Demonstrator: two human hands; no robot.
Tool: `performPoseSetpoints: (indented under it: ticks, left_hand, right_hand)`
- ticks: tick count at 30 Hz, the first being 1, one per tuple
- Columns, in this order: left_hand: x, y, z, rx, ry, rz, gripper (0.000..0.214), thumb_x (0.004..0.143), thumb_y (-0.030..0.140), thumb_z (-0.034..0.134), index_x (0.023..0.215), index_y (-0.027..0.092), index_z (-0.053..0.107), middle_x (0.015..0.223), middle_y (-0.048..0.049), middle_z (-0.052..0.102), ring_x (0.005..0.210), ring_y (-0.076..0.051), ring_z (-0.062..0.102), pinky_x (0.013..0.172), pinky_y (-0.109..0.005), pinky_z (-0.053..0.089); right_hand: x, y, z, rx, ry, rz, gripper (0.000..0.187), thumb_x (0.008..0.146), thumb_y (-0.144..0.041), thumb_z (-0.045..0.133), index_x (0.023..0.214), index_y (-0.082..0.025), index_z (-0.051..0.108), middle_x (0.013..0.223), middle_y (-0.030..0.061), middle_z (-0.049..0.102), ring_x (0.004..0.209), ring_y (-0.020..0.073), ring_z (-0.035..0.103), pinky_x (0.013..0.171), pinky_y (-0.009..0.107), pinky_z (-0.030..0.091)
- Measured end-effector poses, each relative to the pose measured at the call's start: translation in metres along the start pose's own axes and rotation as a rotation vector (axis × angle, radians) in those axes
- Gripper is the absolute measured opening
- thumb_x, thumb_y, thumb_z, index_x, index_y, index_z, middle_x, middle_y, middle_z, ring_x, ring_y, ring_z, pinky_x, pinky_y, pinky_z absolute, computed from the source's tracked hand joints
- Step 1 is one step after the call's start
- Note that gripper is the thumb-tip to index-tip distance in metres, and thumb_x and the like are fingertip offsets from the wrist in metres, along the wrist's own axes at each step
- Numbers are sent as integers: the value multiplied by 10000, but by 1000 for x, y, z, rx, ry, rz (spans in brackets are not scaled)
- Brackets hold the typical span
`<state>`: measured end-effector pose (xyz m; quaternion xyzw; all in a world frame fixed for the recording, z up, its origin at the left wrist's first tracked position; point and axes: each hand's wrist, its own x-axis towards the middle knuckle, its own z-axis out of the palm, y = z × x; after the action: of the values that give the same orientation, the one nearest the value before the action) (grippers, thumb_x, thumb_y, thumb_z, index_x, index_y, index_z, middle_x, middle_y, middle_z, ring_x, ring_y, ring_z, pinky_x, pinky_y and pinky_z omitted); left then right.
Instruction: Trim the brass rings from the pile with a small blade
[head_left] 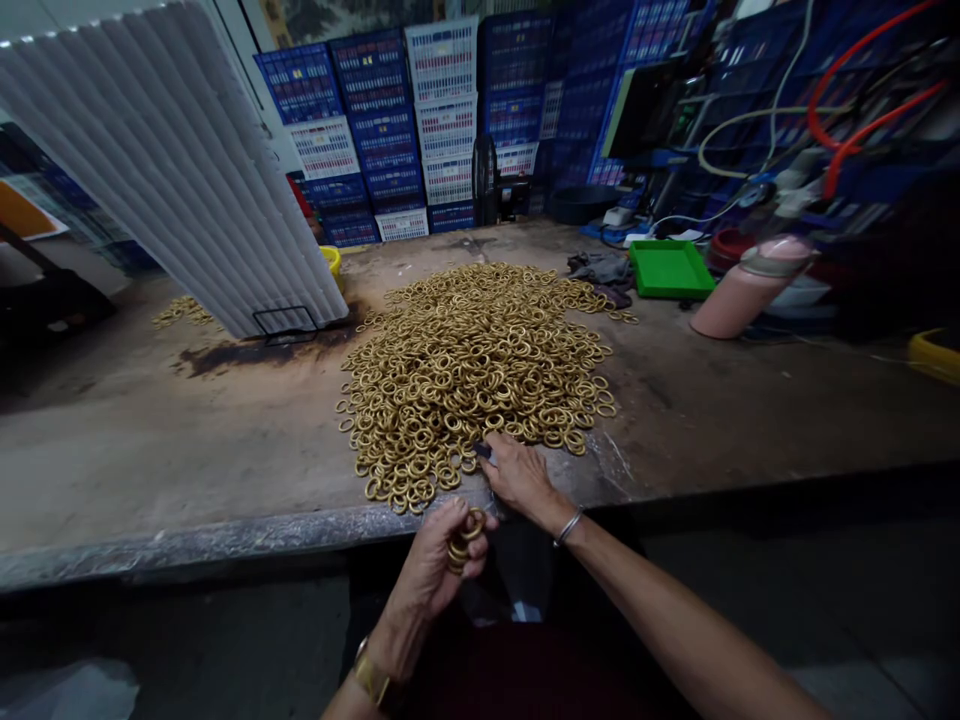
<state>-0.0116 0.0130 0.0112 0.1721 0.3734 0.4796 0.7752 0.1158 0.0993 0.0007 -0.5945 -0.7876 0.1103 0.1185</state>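
A big heap of brass rings (476, 375) lies on the worn workbench (187, 450). My left hand (439, 565) is closed round a small stack of brass rings (463, 540), just off the bench's front edge. My right hand (517, 475) rests on the near rim of the heap, fingers pinched on a small dark object I cannot make out. A bracelet sits on my right wrist, a watch on the left.
A white ribbed panel (172, 150) leans at the back left. A green tray (669, 268) and a pink bottle (750, 285) lie at the right. Blue and white crates (420, 120) are stacked behind. Hoses and cables hang at the far right. A smaller ring pile (180, 312) lies left.
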Motion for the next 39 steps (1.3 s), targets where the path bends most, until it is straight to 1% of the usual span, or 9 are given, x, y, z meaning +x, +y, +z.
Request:
performPoseSetpoints:
  ticks: [7,11,15,22,26,29,34,37,39]
  left_hand:
    - [3,3,-5,-84,-1,11,168,739,292,566,781,162,468,675,-14,561,424,-40,408,352,-130,227]
    - [4,6,-6,-167,-5,-32,208,728,335,580,743,138,516,658,-12,527,476,-55,448,351,-125,240]
    - [10,7,-4,-167,17,19,252,695,336,629,646,122,506,672,-19,522,548,-75,495,357,-122,260]
    - [21,6,7,23,169,123,310,627,375,683,727,140,507,622,20,516,489,-68,494,357,-138,306]
    - [23,3,10,124,194,178,384,627,447,659,839,167,502,609,46,501,455,-63,483,348,-138,302]
    - [22,0,10,177,177,187,375,637,477,637,791,171,485,593,59,474,430,-52,455,349,-139,291]
    - [21,-3,8,461,225,304,309,722,467,547,671,171,472,484,71,419,388,-50,378,371,-161,290]
    - [19,-3,8,689,259,432,270,746,422,530,667,165,507,475,66,421,403,-53,368,409,-172,304]
    - [17,-3,8,748,251,454,241,740,399,541,694,162,529,481,66,419,409,-53,368,419,-172,304]
  right_hand:
    - [6,0,0,-16,-58,16,169,784,-212,433,930,-196,517,944,57,583,831,169,547,635,248,305]
    - [7,6,0,45,-31,71,191,770,-200,444,943,-185,523,876,56,612,792,165,560,638,238,314]
    - [6,15,3,211,66,68,196,769,-226,459,939,-185,547,800,45,636,751,159,574,645,224,347]
    - [-10,13,2,646,172,-83,166,783,-232,429,824,-184,583,752,14,629,673,116,567,651,207,414]
    - [-18,6,1,740,192,-125,149,776,-217,442,831,-180,575,756,17,621,680,115,568,648,210,428]
    - [-21,3,0,737,189,-177,140,779,-215,443,822,-177,570,765,24,613,693,120,561,660,219,425]
    - [-23,3,-3,754,89,-161,154,799,-265,441,780,-171,562,681,0,559,627,106,504,617,213,402]
    - [-23,5,-2,853,-12,-96,226,814,-334,430,733,-166,557,623,-21,510,587,96,463,566,199,382]
    - [-23,6,-1,895,-47,-59,242,801,-350,442,685,-166,546,593,-30,485,567,92,443,543,194,369]
